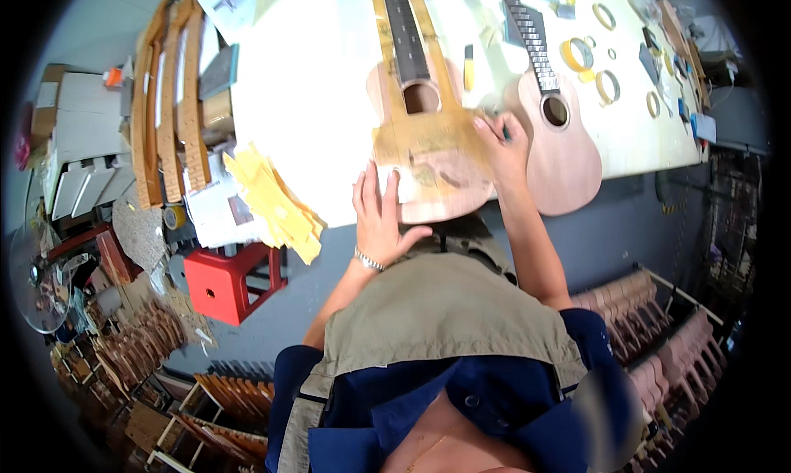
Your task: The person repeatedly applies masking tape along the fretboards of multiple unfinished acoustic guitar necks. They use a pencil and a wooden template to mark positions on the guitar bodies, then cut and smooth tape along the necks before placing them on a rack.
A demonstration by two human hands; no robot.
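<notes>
An unfinished guitar [471,194] of pale pinkish wood lies on the white table in front of me, its dark fretboard pointing away. A yellow-brown flat cover [437,135] lies over its top around the soundhole, with two strips running up beside the fretboard. My left hand [381,217] rests at the body's lower left edge, fingers spread flat and thumb out. At the body's right edge is my right hand [504,143], its fingers closed around a small dark thing that is mostly hidden. A second unfinished guitar [568,168] lies just right of that hand.
Several tape rolls [608,86] are scattered over the table's right side. Yellow paper strips [276,205] hang over the left edge above a red stool [235,283]. Curved wooden pieces [169,102] stand at the left. Racks of wooden parts [626,308] are on both sides behind me.
</notes>
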